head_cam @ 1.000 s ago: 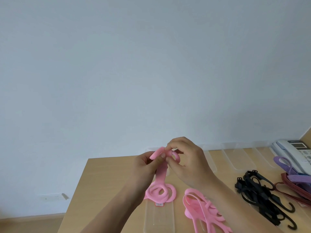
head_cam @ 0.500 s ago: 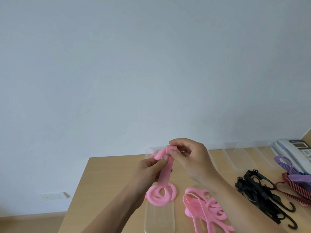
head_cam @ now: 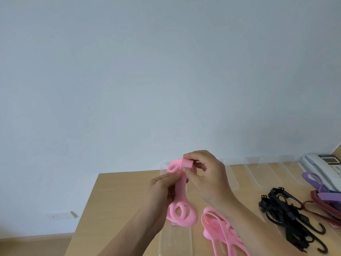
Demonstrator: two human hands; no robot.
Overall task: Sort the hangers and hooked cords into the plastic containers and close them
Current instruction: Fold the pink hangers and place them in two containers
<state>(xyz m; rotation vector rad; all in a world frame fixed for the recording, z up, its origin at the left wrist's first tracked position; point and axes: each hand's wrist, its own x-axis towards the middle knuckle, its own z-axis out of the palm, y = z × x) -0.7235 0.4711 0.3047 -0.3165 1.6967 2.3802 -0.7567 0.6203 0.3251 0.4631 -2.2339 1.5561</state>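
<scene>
Wood table (head_cam: 118, 200); flat pink strap (head_cam: 180, 189), looped.

Inspection of the light wooden table (head_cam: 120, 200): it is standing against a pale wall.

- A long clear plastic container (head_cam: 175, 242) is lying near the middle, running from far to near.
- Just to its right, a pile of pink cords (head_cam: 221, 231) is resting.
- Further right, a tangle of black hooked cords (head_cam: 287, 218) is lying, with hooks showing at its near end.
- At the right edge, a dark red bundle (head_cam: 321, 209) is lying with a purple bundle (head_cam: 313, 180) partly overlapping it.
- More clear plastic pieces (head_cam: 262, 172) are sitting along the far edge; whether they are containers or lids cannot be determined.
- A white telephone (head_cam: 326, 169) is sitting at the far right corner.
</scene>
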